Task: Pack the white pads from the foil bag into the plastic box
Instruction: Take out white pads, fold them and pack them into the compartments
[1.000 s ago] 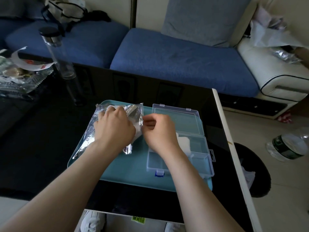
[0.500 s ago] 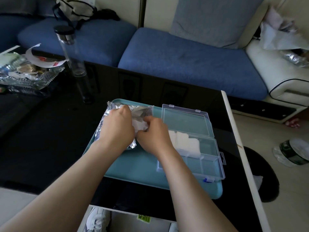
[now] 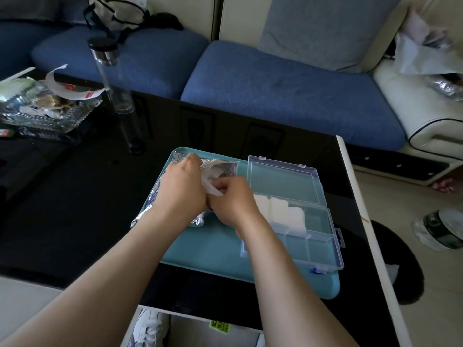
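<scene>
On the teal tray [image 3: 205, 249], the left hand [image 3: 181, 189] lies over the foil bag [image 3: 223, 167], its fingers [image 3: 191, 159] curled down over the bag's far edge and gripping it, so that only the bag's right end and crumpled near-left corner show. The right hand [image 3: 233, 201] is just beside it, touching the left hand, with its fingers [image 3: 225, 187] closed in a pinch on a white pad [image 3: 213, 190] at the bag's open right end; the pad sticks out between the two hands, partly clear of the foil. The clear box [image 3: 318, 251] sits on the right half of the tray, just right of the hands, its lid folded back flat on the far side. More white pads [image 3: 278, 211] lie side by side in the long far compartment of its base, towards the left; the small near compartments show only the tray through them. The tray rests on a black tabletop [image 3: 62, 196] near its right edge. At far left stands a tall clear bottle [image 3: 112, 78] with a dark cap, and beyond the tabletop runs a blue sofa [image 3: 275, 83].
</scene>
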The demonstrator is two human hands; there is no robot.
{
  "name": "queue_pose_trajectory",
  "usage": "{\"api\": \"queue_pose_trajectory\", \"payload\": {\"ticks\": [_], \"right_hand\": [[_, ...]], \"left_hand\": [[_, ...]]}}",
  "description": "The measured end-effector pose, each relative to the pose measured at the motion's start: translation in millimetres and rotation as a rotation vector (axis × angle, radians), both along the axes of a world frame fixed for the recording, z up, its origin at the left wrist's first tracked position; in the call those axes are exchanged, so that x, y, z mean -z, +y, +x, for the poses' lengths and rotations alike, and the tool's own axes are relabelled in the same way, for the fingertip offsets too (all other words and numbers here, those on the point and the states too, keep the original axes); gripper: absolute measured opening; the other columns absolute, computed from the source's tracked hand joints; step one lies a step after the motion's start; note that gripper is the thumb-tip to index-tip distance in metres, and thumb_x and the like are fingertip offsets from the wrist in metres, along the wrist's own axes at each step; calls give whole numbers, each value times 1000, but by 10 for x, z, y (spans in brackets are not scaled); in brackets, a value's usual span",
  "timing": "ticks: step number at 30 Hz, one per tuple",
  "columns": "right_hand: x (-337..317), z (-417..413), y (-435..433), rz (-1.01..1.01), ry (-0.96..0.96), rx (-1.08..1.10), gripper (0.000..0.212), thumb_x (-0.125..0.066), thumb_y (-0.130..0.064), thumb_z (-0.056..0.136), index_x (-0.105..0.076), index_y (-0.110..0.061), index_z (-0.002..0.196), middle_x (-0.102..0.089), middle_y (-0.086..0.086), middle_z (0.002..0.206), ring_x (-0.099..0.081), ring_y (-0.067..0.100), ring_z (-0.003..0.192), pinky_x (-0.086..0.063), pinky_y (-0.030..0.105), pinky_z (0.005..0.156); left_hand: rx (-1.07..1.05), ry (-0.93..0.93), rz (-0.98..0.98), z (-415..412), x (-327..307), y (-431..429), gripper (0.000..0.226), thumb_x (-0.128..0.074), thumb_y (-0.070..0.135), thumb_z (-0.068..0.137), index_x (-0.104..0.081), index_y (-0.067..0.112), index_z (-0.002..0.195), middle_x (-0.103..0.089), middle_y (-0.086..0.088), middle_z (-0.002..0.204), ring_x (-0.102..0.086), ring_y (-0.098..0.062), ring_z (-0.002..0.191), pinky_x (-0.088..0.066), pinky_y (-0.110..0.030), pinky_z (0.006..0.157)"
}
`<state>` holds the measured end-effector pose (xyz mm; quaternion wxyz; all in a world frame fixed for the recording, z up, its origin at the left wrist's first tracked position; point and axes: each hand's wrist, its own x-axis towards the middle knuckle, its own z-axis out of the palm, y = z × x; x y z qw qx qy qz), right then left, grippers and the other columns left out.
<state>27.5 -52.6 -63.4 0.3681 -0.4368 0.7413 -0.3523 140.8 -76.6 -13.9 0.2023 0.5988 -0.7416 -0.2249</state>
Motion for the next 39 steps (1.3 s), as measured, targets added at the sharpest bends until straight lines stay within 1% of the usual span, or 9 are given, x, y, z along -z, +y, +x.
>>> {"api": "queue_pose_trajectory", "payload": {"ticks": [5, 10, 14, 17, 21, 26, 30, 35, 39], "right_hand": [[-25, -76, -16, -43, 35, 149, 17, -76, -10, 84, -72, -27, 89, -76, 0, 96, -73, 23, 94, -63, 39, 82], [-94, -168, 9, -100, 41, 187, 40, -64, -8, 93, -63, -18, 132, -67, 5, 125, -66, 26, 111, -58, 40, 96], [-181, -215, 26, -150, 93, 155, 42, -60, -9, 93, -66, -21, 132, -66, 2, 128, -62, 23, 118, -53, 30, 91], [-316, -285, 66, -273, 70, 219, 38, -64, -7, 89, -72, -25, 121, -70, -7, 115, -65, 8, 103, -49, 11, 73], [-464, -379, 148, -447, -15, 304, 36, -68, -4, 84, -75, -22, 114, -75, -7, 104, -70, 5, 86, -48, 9, 60], [-579, -521, 257, -560, -134, 364, 32, -66, -3, 90, -75, -20, 115, -78, -5, 103, -73, 8, 90, -52, 15, 69], [-665, -621, 419, -573, -185, 323, 33, -70, -4, 91, -74, -20, 120, -78, -6, 107, -74, 5, 95, -55, 15, 71], [-751, -661, 694, -589, -214, 299, 31, -74, -6, 93, -73, -22, 119, -77, -5, 111, -74, 6, 103, -59, 19, 74], [-772, -682, 992, -576, -133, 284, 26, -73, -14, 99, -74, -19, 124, -80, -7, 109, -75, 7, 103, -63, 27, 85]], "left_hand": [[-14, 32, -12, -16, 46, -30, 40, -50, -5, 87, -52, 5, 126, -62, -15, 107, -50, -32, 87, -41, -40, 72], [6, 63, -35, -28, 29, 22, 44, -46, -7, 86, -42, 11, 126, -55, -12, 111, -47, -32, 89, -38, -40, 72], [-3, 15, -76, -33, -15, 63, 39, -47, -7, 86, -39, 16, 117, -44, -10, 110, -47, -34, 78, -39, -42, 66], [0, -122, -92, -42, 20, 37, 39, -52, -9, 84, -45, 15, 115, -41, -11, 116, -49, -34, 83, -41, -44, 61], [63, -144, -112, -108, 117, -9, 32, -57, -1, 87, -58, 20, 111, -44, -9, 122, -52, -34, 94, -42, -44, 77], [114, -64, -38, -279, 129, -6, 30, -57, 29, 86, -74, 29, 110, -53, -8, 128, -48, -38, 126, -37, -47, 110], [54, 306, -77, -442, -71, 119, 28, -50, 16, 91, -78, 12, 95, -68, -7, 106, -60, -26, 110, -48, -39, 100], [15, 1089, 608, -632, -354, 360, 45, -51, 38, 102, -73, -1, 104, -76, -18, 102, -73, -34, 99, -63, -47, 88], [207, 1175, 695, -700, -350, 655, 34, -49, 22, 111, -69, -3, 123, -74, -24, 118, -73, -31, 113, -61, -43, 96]]}}
